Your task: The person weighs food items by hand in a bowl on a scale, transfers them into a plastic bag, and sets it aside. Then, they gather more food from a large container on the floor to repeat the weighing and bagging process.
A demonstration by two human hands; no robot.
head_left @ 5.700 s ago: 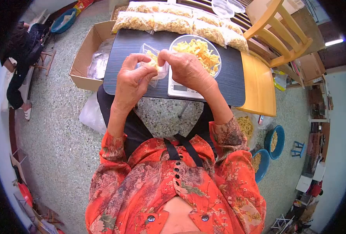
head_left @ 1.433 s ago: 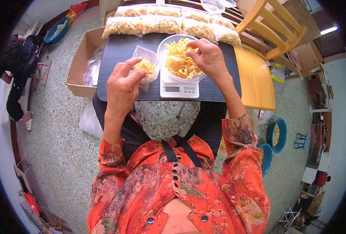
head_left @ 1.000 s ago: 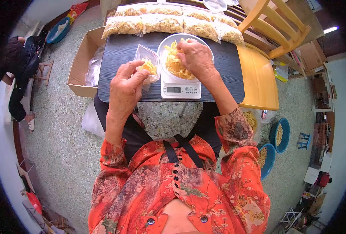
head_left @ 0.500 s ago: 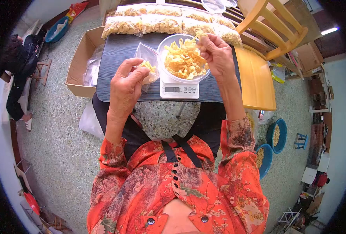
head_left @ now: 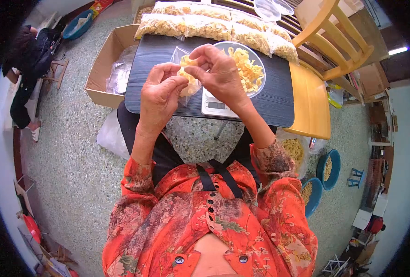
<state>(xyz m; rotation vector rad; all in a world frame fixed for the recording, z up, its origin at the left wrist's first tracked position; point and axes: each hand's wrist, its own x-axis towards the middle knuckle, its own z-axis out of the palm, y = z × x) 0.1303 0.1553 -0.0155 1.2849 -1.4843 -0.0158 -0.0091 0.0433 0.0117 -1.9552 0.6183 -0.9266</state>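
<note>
My left hand (head_left: 161,92) is closed on the edge of a small clear bag (head_left: 192,88) that holds some pale yellow dried pieces. Over the bag's mouth is my right hand (head_left: 219,76), its thumb and fingers pinched around a yellow piece (head_left: 186,62). Right of my hands, a round clear bowl (head_left: 261,87) of dried yellow strips (head_left: 247,69) rests on a white kitchen scale (head_left: 209,107), partly hidden by my right hand and forearm.
Filled clear bags (head_left: 208,27) line the back of the dark table (head_left: 274,108). An open cardboard box (head_left: 96,76) stands left, a wooden chair (head_left: 327,34) back right. Blue basins (head_left: 337,170) sit on the floor at right. Another person (head_left: 22,87) is at far left.
My right hand has moved left from above the bowl to the small bag's mouth. The whole view has shifted slightly, with the table now further right in it.
</note>
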